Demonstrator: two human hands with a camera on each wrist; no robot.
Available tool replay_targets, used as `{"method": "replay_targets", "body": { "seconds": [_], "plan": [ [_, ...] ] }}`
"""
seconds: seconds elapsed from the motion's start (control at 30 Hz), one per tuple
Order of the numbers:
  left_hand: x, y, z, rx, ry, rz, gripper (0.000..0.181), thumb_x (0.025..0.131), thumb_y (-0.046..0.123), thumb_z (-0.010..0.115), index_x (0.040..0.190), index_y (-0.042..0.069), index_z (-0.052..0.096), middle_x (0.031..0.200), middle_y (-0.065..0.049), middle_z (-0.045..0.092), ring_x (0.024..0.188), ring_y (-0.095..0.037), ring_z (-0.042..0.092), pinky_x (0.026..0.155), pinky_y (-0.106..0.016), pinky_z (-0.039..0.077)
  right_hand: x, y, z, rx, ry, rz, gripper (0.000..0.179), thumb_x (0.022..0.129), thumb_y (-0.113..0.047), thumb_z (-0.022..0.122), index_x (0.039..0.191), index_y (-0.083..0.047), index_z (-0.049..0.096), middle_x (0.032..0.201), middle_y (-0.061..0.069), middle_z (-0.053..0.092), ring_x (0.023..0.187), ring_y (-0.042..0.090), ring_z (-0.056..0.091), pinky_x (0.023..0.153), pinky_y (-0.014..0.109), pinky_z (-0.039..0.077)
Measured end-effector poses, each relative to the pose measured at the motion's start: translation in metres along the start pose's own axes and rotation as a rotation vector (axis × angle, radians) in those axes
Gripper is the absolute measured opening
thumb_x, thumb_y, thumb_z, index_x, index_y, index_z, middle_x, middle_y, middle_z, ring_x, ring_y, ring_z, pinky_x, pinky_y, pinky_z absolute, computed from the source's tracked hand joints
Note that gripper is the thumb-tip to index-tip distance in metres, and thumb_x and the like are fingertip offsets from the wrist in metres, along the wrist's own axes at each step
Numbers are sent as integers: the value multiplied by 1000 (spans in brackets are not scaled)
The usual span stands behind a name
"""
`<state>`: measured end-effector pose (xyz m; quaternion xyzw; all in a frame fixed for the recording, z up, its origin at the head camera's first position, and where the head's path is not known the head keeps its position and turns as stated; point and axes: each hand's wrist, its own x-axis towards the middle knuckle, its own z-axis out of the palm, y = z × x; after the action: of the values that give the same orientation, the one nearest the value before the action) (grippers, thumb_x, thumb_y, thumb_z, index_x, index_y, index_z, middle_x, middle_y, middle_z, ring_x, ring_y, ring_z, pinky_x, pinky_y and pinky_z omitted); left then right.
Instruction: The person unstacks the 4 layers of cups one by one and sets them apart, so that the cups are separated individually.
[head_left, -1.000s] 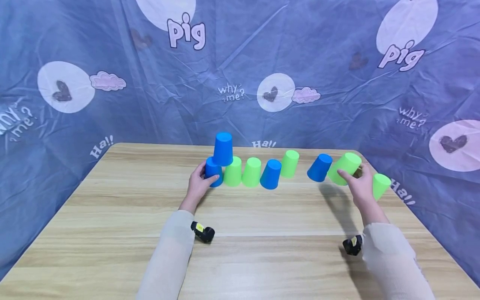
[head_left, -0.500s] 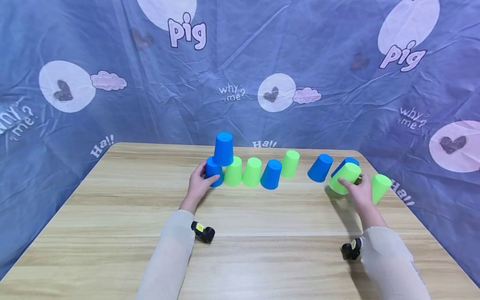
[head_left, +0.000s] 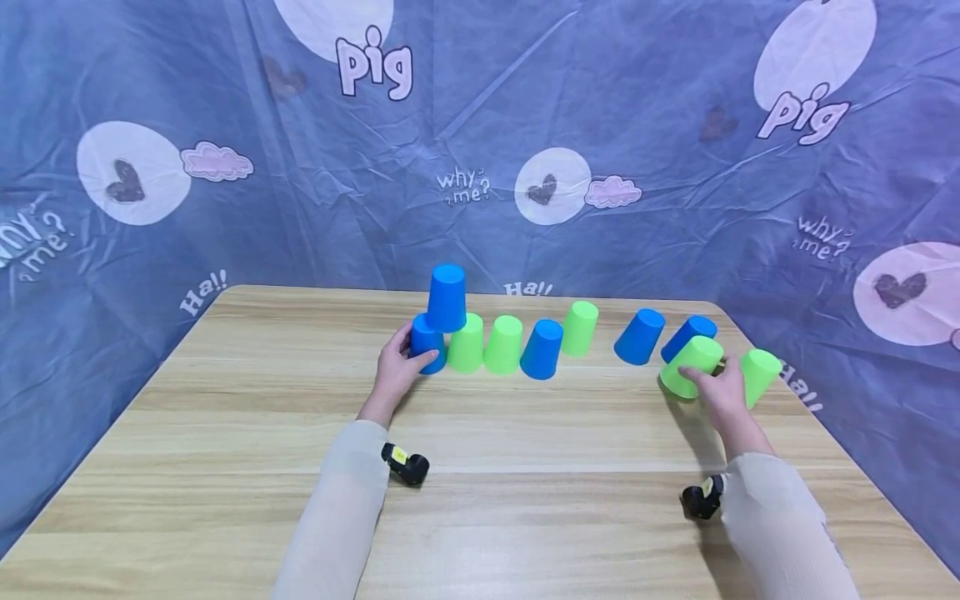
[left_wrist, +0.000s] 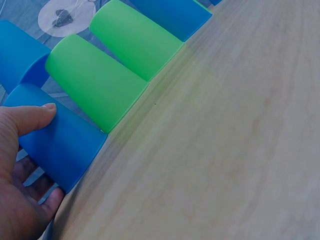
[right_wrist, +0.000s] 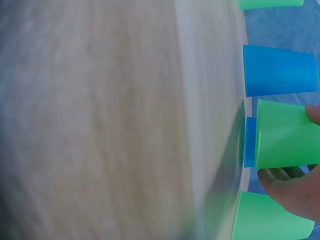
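Note:
My left hand (head_left: 398, 371) grips the leftmost blue cup (left_wrist: 65, 140), which stands upside down on the table, thumb on its near side and fingers around behind. Another blue cup (head_left: 447, 298) rests above, bridging it and the adjoining green cup (left_wrist: 95, 82). In my right hand (head_left: 723, 387) is an upside-down green cup (right_wrist: 287, 135), thumb on one side and fingers on the other. It overlaps a blue cup (head_left: 692, 332) behind it, whose rim sticks out past the green one in the right wrist view. Right beside this hand stands another green cup (head_left: 761, 375).
To the right of the left-hand group stand a green cup (head_left: 503, 345), a blue cup (head_left: 542, 350) and, farther back, a green cup (head_left: 581, 328). A separate blue cup (head_left: 640, 337) follows. A patterned cloth (head_left: 480, 125) hangs behind the wooden table (head_left: 525, 517).
My right hand has brought the green cup down and nearer to me, uncovering the blue cup behind it. The left hand and its cups have stayed still.

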<state>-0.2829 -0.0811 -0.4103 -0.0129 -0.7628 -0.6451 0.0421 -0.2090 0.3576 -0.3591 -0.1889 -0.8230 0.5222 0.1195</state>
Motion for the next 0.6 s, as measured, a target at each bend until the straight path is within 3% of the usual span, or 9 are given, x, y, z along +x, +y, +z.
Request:
{"method": "replay_targets", "body": {
  "seconds": [0.33, 0.6],
  "plan": [
    [0, 0, 1, 4, 3, 0, 62, 78, 15, 64, 132, 10, 34, 131, -12, 35, 119, -27, 33, 95, -39, 28, 26, 36, -7, -45, -8, 26, 84, 80, -27, 60, 132, 6, 3, 133, 28, 15, 120, 38, 20, 97, 45, 23],
    [-1, 0, 1, -3, 7, 10, 63, 78, 14, 65, 132, 9, 34, 131, -13, 35, 118, -27, 33, 95, -39, 28, 25, 38, -5, -1, 16, 42, 79, 81, -17, 59, 132, 5, 4, 134, 27, 15, 120, 38, 20, 96, 45, 23]
  ]
}}
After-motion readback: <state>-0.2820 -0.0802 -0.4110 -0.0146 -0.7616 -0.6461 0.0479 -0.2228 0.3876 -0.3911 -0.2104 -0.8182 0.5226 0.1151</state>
